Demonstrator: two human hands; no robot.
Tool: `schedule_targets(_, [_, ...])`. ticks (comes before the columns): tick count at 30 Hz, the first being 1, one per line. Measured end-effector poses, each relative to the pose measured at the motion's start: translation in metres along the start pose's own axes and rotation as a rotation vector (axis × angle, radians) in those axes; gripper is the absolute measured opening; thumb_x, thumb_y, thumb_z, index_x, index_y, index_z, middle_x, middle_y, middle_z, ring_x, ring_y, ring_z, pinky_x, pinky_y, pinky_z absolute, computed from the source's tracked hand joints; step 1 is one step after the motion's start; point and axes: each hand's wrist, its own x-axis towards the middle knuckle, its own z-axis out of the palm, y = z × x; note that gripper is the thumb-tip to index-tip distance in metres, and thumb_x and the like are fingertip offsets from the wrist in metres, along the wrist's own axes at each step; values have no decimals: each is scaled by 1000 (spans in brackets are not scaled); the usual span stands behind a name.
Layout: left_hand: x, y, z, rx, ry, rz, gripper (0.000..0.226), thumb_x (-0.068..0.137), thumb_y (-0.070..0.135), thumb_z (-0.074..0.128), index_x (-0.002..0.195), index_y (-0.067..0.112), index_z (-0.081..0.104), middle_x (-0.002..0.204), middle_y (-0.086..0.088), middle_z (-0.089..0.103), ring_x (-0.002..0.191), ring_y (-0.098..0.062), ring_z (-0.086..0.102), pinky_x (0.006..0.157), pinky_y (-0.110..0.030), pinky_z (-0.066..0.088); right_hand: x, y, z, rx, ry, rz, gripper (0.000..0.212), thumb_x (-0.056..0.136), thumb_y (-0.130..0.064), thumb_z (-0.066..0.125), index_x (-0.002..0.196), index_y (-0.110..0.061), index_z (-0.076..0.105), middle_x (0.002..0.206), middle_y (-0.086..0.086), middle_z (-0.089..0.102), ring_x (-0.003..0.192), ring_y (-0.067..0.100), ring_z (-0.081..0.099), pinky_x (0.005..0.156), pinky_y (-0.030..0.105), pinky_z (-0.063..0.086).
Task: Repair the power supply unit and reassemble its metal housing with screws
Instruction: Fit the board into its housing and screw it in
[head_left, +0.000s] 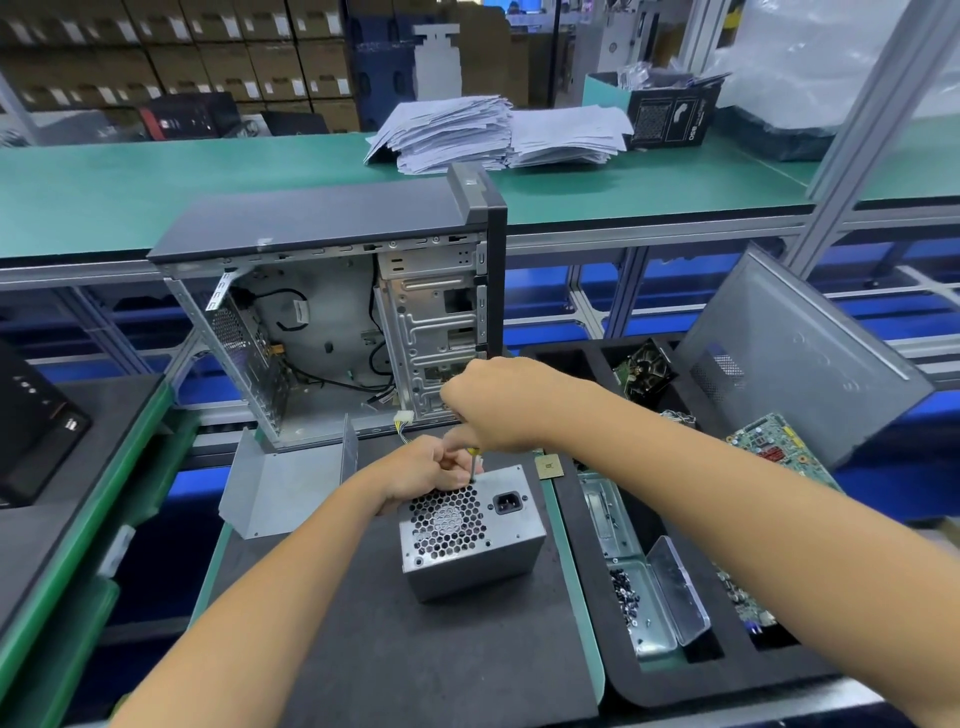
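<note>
The grey metal power supply unit (475, 535) stands on the dark mat with its honeycomb fan grille and power socket facing up. My right hand (493, 402) is closed around the handle of a screwdriver (474, 465), whose shaft points down at the unit's far top corner. My left hand (434, 467) rests on that same far edge, fingers pinched around the shaft near the tip. The screw itself is hidden by my fingers. A bundle of coloured wires with a white plug (404, 422) sticks out behind the hands.
An open computer case (332, 332) stands behind the unit, a bent metal cover (280, 483) to its left. On the right, a foam tray (618, 649) holds a tin of screws (626, 603), circuit boards (774, 447) and a leaning side panel (800, 358). Paper stacks (452, 135) lie on the far bench.
</note>
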Motion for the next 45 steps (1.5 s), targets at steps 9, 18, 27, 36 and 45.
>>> schedule_targets(9, [1,1,0,34,-2,-17,19,90,-6,55,104,-2,67,70,19,64,73,5,55,74,-7,41,0,-6,-4,-34,21,-52,25,90,-16,56,73,-18,37,72,0,41,71,20,51,56,28,40])
schedule_targets(18, [0,2,1,32,26,-25,20,90,-6,56,104,0,69,75,15,63,74,0,55,74,-7,42,-3,1,-1,-51,-33,-18,19,92,-28,54,99,-16,42,86,-1,43,66,17,44,51,27,31])
schedule_targets(27, [0,0,2,64,43,-32,17,91,-3,56,104,-6,65,83,12,68,85,1,59,81,-11,44,-5,-4,0,-175,146,-68,32,97,-37,46,73,-18,35,60,-4,26,61,21,41,53,30,29])
schedule_targets(36, [-1,2,0,36,17,-31,17,90,-5,57,105,-6,65,105,6,70,106,0,61,87,-10,44,-9,10,-5,34,-22,-103,21,86,-16,58,89,-21,38,77,-6,40,63,10,40,47,24,24])
schedule_targets(45, [-4,3,1,8,23,-19,19,88,-4,60,92,12,71,115,-5,69,115,-12,60,99,-23,44,-3,12,3,-83,81,1,36,96,-45,43,75,-16,38,66,-5,34,61,18,40,47,29,23])
